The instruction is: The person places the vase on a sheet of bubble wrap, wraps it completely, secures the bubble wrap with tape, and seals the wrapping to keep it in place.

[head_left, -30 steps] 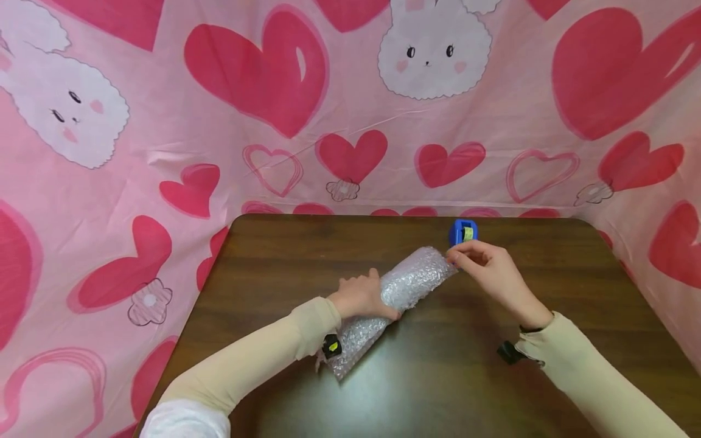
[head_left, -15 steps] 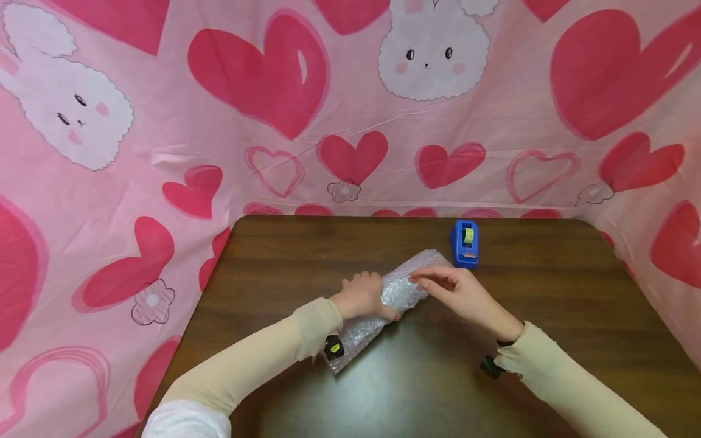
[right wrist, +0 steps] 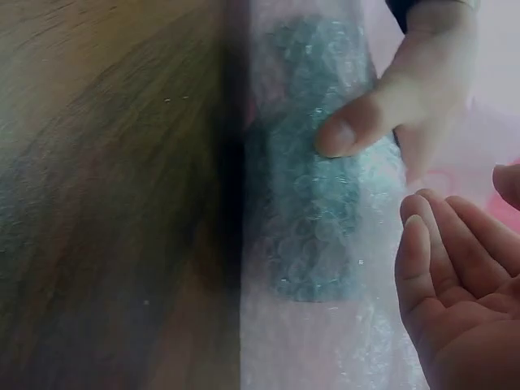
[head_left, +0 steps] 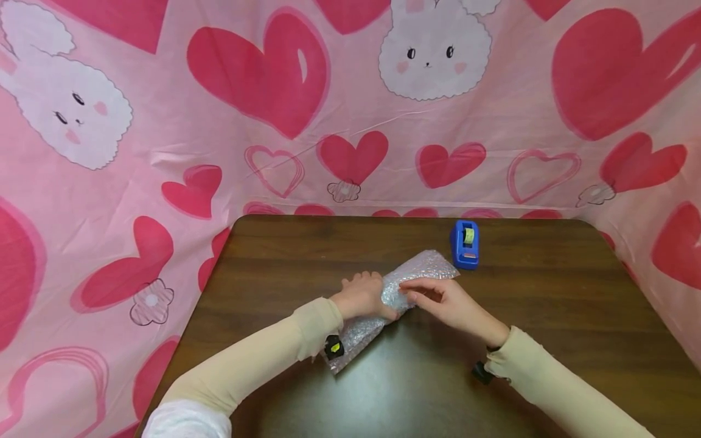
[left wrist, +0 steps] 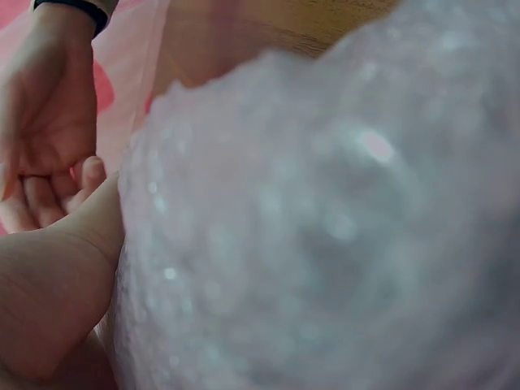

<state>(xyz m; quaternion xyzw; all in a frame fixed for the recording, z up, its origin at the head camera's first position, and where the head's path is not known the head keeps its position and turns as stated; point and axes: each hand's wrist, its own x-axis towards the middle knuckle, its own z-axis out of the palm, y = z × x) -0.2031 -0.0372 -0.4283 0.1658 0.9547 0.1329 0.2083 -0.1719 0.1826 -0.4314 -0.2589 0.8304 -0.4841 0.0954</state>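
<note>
A bubble-wrapped bundle [head_left: 421, 267] lies diagonally on the table, with a greenish, roughly cylindrical shape showing through the clear wrap in the right wrist view. My left hand [head_left: 358, 296] grips its middle, thumb on the near side and fingers over the far side. My right hand [head_left: 451, 304] is at the bundle, just right of the left hand, with thumb and index tips close together at the wrap. Its other fingers [right wrist: 443, 244] are bent in the right wrist view. I cannot tell whether the right fingertips pinch anything.
A blue tape dispenser [head_left: 465, 245] with a roll of tape stands behind the bundle's far end. The dark wooden table [head_left: 547, 274] backs onto a pink cloth [head_left: 350, 109] printed with hearts and rabbits, which also rises at both sides.
My right hand has moved from beside the tape dispenser left and nearer, along the bundle toward my left hand. The dispenser is now fully in sight. My left hand has kept its grip.
</note>
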